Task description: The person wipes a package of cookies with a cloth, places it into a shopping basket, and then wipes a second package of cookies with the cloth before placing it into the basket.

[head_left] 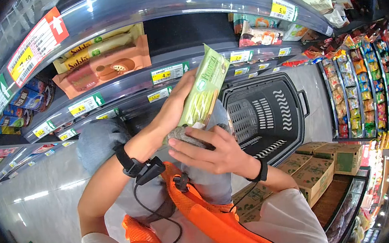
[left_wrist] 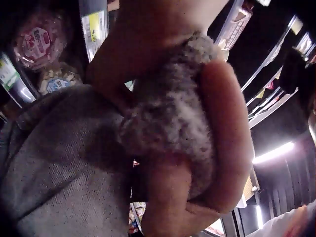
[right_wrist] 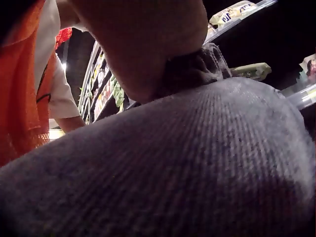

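Observation:
A green snack packet is held tilted upward by my left hand, which is partly hidden behind it. Against the packet's lower end lies a fuzzy grey cloth, and the fingers of my right hand curl over it. In the left wrist view, fingers wrap round the mottled grey cloth. The right wrist view shows part of a hand above grey ribbed fabric; the packet in my left hand cannot be made out clearly there.
Shelves with price labels stand in front, holding brown and yellow packets. A black basket lies to the right of my knees. Cardboard boxes are at the lower right, and a rack of colourful snacks stands beyond.

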Tool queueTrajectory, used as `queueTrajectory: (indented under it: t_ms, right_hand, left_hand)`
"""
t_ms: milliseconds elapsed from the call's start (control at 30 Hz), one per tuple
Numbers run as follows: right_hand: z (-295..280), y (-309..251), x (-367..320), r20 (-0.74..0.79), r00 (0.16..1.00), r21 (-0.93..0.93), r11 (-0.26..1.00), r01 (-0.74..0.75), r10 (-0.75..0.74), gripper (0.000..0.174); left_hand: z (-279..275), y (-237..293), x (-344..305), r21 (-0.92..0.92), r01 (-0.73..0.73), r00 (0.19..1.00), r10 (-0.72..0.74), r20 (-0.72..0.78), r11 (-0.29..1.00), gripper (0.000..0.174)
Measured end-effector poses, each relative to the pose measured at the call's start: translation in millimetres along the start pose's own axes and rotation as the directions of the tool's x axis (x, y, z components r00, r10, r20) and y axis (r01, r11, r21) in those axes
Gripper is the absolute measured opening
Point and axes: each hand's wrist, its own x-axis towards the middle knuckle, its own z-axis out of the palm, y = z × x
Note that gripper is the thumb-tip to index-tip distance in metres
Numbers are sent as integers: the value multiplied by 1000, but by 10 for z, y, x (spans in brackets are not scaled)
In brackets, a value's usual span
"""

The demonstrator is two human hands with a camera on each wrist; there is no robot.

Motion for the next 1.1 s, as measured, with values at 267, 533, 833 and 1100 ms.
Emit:
queueTrajectory:
  t_ms: [267, 533, 833, 1100]
  right_hand:
    - [-41, 221, -207, -41, 996, 104, 991, 83, -79, 27]
    - [-173, 920, -31, -180, 979, -52, 993, -109, 98, 46]
    - [-99, 337, 78, -48, 953, 139, 947, -289, 298, 46]
    - [-88, 879, 18, -180, 845, 213, 858, -467, 504, 50]
  left_hand:
    - [2, 1, 30, -105, 33, 999, -34, -1, 994, 45]
    - [38, -54, 65, 5, 53, 996, -53, 71, 999, 46]
    - [-87, -34, 54, 5, 63, 998, -63, 31, 998, 44]
    - [-24, -23, 67, -197, 193, 981, -190, 36, 961, 38]
